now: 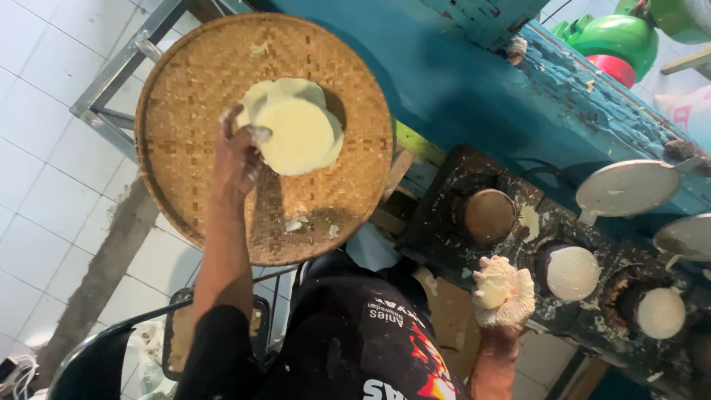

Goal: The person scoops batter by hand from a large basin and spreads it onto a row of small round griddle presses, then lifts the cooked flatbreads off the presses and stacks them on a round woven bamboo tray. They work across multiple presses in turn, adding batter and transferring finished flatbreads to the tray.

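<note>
Left hand (235, 159) pinches a thin disc (300, 133), laying it flat on the tray (185, 89). Right hand (505, 292) cups a dough ball (492, 285) right beside the moulds (572, 272).

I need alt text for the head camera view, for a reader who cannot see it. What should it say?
Seen from above, a person's left hand lays a pale round dough disc on a stack in a woven bamboo tray, while the right hand, coated in dough, holds a dough lump beside a dark, splattered press with round moulds.
</note>
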Available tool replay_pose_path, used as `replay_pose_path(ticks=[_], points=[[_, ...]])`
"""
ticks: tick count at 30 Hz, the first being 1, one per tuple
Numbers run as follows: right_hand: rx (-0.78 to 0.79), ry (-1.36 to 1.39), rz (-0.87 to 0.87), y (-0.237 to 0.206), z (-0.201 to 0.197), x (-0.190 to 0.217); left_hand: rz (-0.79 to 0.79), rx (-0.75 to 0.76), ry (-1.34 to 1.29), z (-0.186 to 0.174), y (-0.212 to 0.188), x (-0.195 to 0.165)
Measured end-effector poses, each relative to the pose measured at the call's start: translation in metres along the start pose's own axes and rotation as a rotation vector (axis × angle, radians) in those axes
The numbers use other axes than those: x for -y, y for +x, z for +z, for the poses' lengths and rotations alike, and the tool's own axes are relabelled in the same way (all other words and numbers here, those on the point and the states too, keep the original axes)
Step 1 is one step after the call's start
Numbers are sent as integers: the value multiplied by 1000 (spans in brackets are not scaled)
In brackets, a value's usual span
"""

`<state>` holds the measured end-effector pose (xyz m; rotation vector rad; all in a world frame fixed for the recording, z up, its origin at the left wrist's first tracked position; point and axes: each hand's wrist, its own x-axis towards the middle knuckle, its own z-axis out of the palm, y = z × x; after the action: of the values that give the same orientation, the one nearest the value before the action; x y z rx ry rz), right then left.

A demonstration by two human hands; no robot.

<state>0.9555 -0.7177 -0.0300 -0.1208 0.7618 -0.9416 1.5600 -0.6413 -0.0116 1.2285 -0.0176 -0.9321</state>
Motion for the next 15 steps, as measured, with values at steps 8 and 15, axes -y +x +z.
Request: replay_pose_path(ticks=[8, 15], points=[[-232, -301, -36, -13, 47, -4, 374, -31, 169, -43, -7, 73], [-175, -646, -275, -28, 70, -28, 467, -105, 497, -39, -34, 76]])
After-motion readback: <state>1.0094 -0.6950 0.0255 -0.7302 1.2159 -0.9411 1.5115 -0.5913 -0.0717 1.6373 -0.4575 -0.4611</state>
